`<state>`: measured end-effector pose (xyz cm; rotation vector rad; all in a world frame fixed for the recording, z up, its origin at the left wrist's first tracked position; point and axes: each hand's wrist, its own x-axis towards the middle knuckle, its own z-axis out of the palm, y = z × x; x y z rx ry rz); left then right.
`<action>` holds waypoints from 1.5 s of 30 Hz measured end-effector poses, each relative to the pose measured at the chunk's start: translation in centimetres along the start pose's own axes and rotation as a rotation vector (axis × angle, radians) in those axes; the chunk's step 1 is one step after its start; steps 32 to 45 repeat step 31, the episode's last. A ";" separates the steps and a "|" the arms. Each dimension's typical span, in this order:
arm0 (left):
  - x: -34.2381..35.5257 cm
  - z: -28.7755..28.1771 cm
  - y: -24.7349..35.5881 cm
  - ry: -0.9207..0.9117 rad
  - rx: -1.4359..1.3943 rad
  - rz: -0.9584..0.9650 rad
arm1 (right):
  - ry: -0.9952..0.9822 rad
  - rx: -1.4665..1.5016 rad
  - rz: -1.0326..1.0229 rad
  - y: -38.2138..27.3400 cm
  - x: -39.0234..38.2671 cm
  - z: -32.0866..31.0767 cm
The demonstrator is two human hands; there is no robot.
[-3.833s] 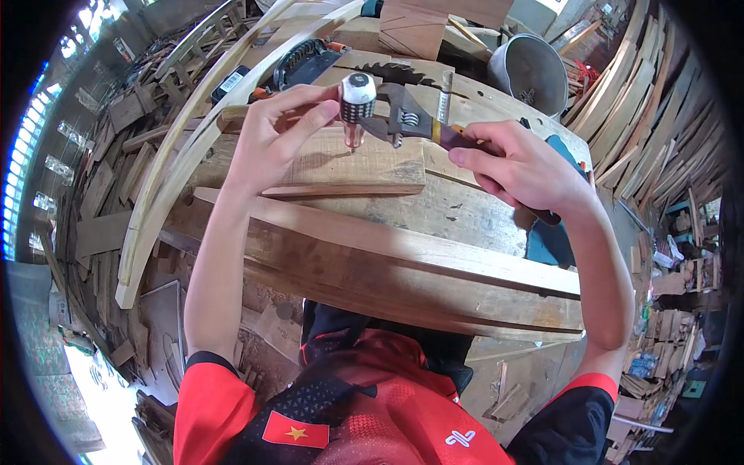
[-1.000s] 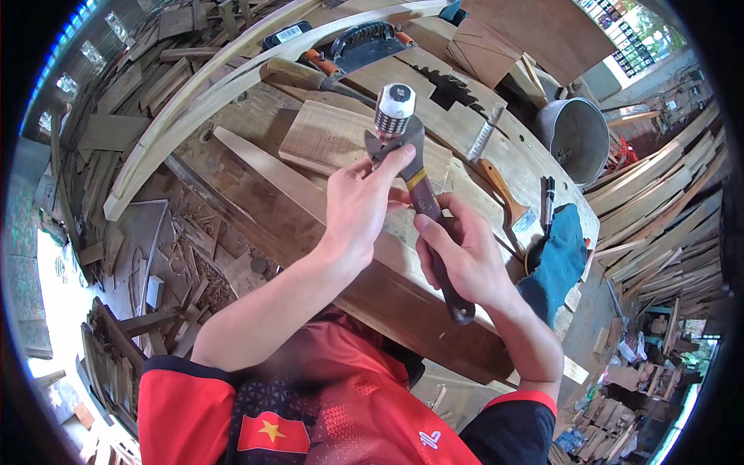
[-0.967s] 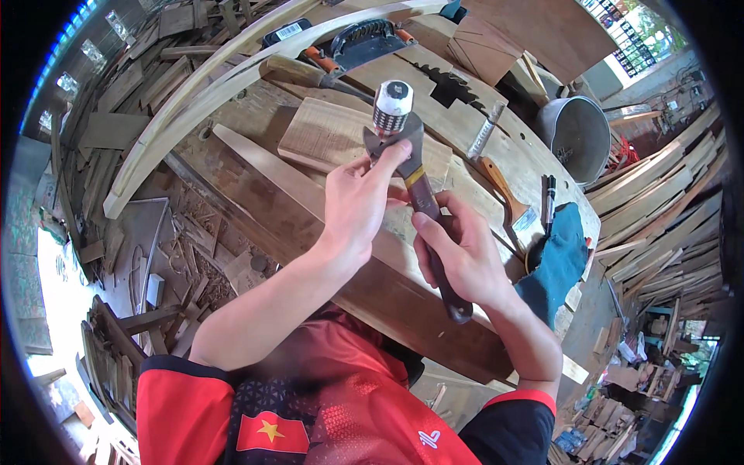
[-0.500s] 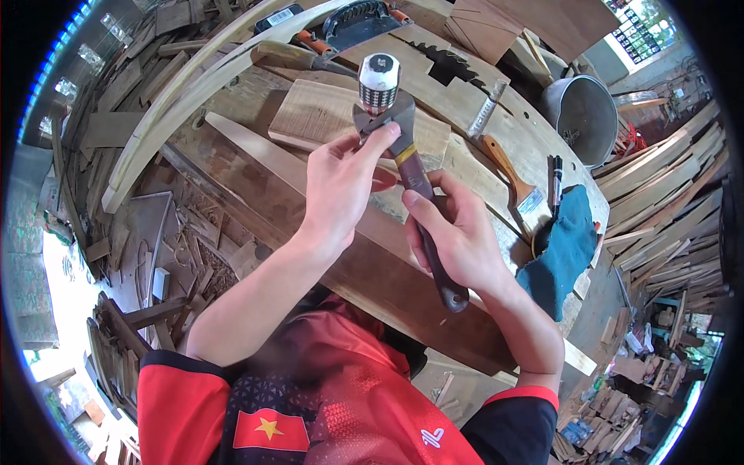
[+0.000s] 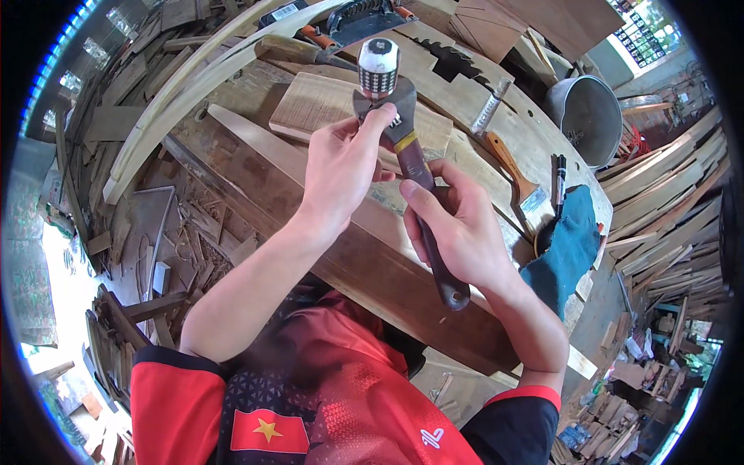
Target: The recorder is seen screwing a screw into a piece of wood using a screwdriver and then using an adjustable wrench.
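An adjustable wrench [image 5: 412,159] with a dark handle and a yellow band is held over the workbench in both my hands. My left hand [image 5: 339,174] pinches the wrench's head, its thumb lying across the jaw area. Around the lower handle wraps my right hand [image 5: 467,232], and the holed handle end sticks out below it. At the jaws appears a white, round-topped piece [image 5: 378,68] with a black checkered band. Whether the jaws grip it or it stands behind them, I cannot tell.
Boards [image 5: 322,108] lie across the bench [image 5: 496,70]. To the right are a paintbrush [image 5: 511,170], a black marker [image 5: 559,182], a teal cloth [image 5: 570,248] and a metal pot [image 5: 585,120]. A long curved wooden strip [image 5: 194,89] arches at left. Stacked timber [image 5: 659,194] fills the right side.
My left thumb has shifted slightly up and left on the wrench's head. The wrench stays in both hands; the view has moved a little.
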<state>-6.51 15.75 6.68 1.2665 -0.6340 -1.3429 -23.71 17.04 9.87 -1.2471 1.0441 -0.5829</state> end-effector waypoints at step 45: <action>0.3 -1.9 0.5 -0.121 0.207 0.004 | -0.008 -0.004 -0.008 0.4 0.1 0.4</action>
